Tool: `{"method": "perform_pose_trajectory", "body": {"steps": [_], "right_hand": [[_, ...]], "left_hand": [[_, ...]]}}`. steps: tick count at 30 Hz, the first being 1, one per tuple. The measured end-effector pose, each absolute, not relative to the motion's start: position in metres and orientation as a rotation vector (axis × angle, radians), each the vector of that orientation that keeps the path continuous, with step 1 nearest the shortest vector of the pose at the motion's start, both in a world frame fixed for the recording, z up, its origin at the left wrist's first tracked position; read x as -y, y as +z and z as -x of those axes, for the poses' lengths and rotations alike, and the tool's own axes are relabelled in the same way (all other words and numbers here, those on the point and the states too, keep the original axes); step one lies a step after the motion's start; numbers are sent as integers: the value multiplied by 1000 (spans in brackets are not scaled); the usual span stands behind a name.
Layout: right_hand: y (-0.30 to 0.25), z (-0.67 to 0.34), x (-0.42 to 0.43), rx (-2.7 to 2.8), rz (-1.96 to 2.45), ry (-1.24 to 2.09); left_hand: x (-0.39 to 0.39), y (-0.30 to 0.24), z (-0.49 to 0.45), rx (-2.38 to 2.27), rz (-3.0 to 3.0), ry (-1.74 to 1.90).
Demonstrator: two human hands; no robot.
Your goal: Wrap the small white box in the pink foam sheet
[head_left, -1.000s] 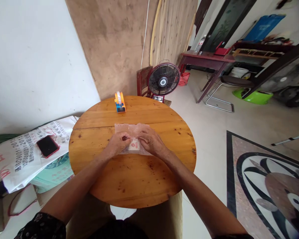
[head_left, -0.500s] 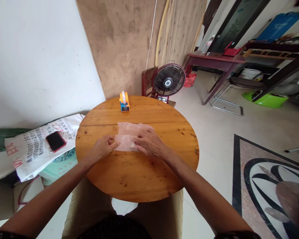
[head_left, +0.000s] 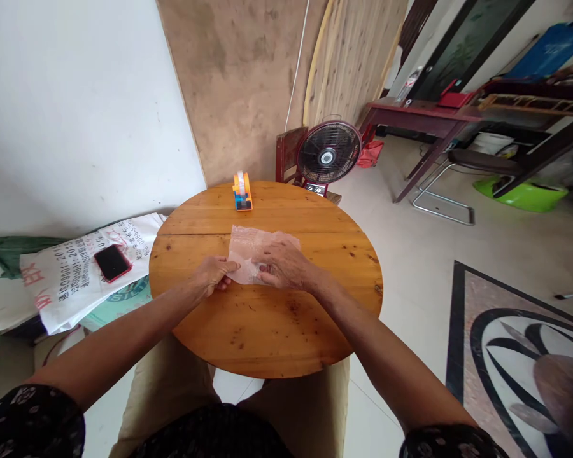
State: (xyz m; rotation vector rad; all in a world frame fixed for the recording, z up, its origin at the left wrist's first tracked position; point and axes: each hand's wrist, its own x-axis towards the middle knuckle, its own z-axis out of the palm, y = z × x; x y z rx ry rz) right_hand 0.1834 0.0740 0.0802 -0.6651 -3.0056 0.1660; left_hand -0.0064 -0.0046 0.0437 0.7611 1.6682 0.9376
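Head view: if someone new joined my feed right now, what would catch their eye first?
Probably the round wooden table in the middle, where the left hand pinches the near left corner of a clear plastic sheet and the right hand lies over its right part. Next, the orange and blue tape dispenser near the table's far edge, and the dark round fan beyond it to the right.

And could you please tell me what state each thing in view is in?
Bubble wrap, apparently partly folded.
Left hand, grip closed on the bubble wrap.
Right hand, over the bubble wrap, grip unclear.
Tape dispenser, upright, loaded.
Smartphone, face up, screen dark.
Electric fan, upright; spinning or not, unclear.
Plastic bottle, standing.
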Motion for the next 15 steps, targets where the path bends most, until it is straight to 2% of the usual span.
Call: {"method": "perform_pose_trajectory", "body": {"steps": [11,15], "right_hand": [[78,-187,-70,2936,779,339],[76,-185,-70,2920,786,356]], "left_hand": [[-6,52,-28,-1653,-967,1020],[-8,57,-34,-1789,-1282,929]]}}
